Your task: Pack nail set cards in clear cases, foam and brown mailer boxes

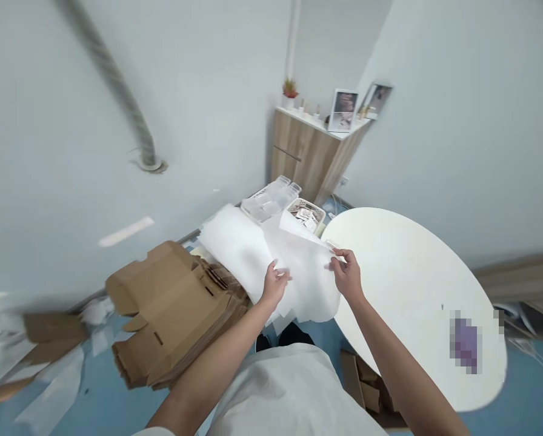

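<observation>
A large translucent white sheet (299, 272) spreads between my hands, with one upper edge folded over. My right hand (346, 272) pinches the sheet's upper right corner beside the round white table. Over the sheet's left part, my left hand (276, 283) has its fingers apart and curved; whether it touches the sheet is unclear. More white sheets (235, 242) lie to the left, partly under this one. Flattened brown cardboard boxes (176, 303) are stacked left of my left forearm.
The round white table (408, 272) stands at right with a blurred purple item (466, 344). Behind the sheets are clear plastic containers (271, 200) and a white basket (305, 212) of small packets. A wooden cabinet (305, 145) fills the corner. Cardboard and white scraps lie at lower left.
</observation>
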A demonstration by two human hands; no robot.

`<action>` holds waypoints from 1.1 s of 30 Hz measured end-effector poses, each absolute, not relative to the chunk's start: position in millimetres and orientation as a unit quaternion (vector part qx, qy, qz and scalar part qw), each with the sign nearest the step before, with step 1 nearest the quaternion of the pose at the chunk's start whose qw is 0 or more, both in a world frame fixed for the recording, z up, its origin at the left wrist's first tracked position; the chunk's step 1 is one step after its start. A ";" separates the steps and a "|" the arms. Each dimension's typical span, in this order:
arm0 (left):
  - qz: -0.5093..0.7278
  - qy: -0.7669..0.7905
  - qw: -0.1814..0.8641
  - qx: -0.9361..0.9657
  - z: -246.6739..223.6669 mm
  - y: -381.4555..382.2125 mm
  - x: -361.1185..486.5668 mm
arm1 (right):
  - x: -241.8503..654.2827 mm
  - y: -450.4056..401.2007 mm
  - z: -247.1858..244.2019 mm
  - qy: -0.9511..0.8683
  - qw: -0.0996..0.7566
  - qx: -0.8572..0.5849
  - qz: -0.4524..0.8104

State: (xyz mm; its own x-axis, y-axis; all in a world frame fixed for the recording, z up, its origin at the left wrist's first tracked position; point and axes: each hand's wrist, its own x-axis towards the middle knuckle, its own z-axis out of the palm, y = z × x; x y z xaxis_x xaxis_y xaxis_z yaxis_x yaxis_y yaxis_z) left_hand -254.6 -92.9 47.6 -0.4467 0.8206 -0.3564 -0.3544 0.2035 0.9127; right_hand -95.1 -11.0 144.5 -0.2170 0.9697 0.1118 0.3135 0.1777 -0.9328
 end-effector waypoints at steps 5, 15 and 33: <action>0.598 0.570 0.480 0.294 60.8 -73.2 -218.0 | -29.8 -31.4 139.6 -0.571 0.442 -0.560 0.407; 0.504 0.592 0.454 0.435 42.7 -27.9 -119.8 | 89.4 -64.0 89.6 -0.340 0.504 -0.676 0.416; 0.212 0.601 0.390 0.664 -7.6 34.4 -21.2 | 216.4 -22.3 -5.8 -0.396 0.353 -0.734 0.423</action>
